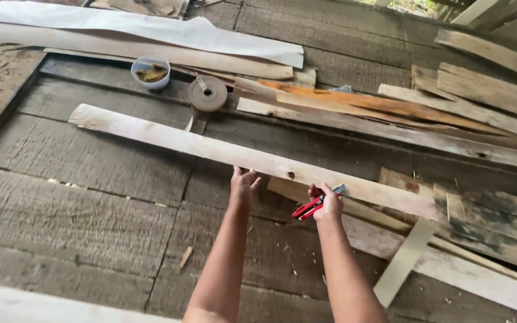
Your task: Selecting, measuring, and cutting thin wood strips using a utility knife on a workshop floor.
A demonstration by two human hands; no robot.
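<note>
A long pale wooden plank [210, 149] lies slantwise across the grey wooden floor, from upper left to lower right. My left hand [243, 184] grips its near edge close to a dark knot. My right hand [328, 206] rests against the same edge further right and holds a red utility knife [312, 205], its blade end pointing up toward the plank.
A white bowl [151, 72] with brown contents and a brown tape roll [207, 94] sit beyond the plank. Several weathered boards [450, 113] are piled at the right. A pale sheet [151, 30] lies at the back. Thin slats [403, 260] lie at lower right.
</note>
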